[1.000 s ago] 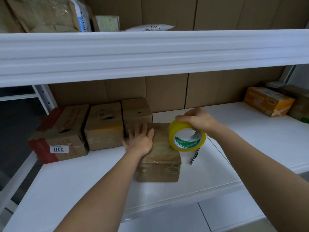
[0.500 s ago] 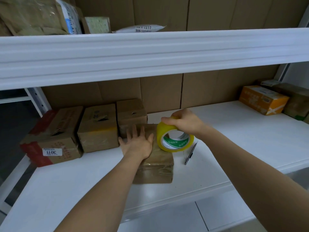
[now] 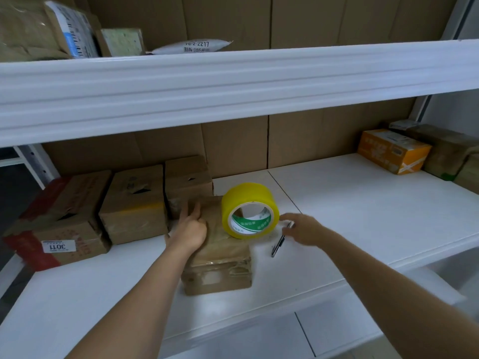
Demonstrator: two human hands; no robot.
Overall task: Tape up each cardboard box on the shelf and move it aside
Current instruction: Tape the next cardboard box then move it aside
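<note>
A small brown cardboard box [image 3: 220, 257], wrapped in clear tape, lies on the white shelf [image 3: 363, 216]. My left hand [image 3: 190, 229] rests flat on its top, near the left edge. A yellow tape roll [image 3: 248, 203] stands on edge on the right side of the box top, and no hand holds it. My right hand [image 3: 303, 229] is just right of the roll, blurred, with loose fingers holding nothing. It hovers over the top end of a pen [image 3: 277, 246] lying on the shelf.
Three cardboard boxes stand in a row at the back left: a red-taped one [image 3: 62, 221], a middle one [image 3: 134, 203] and a smaller one [image 3: 186, 177]. An orange box [image 3: 388, 151] and brown parcels sit far right. The upper shelf's front edge [image 3: 233, 84] hangs overhead.
My right hand has let go of the tape roll, which now stands on the box, and has moved right and down towards the pen. My left hand stays on the box.
</note>
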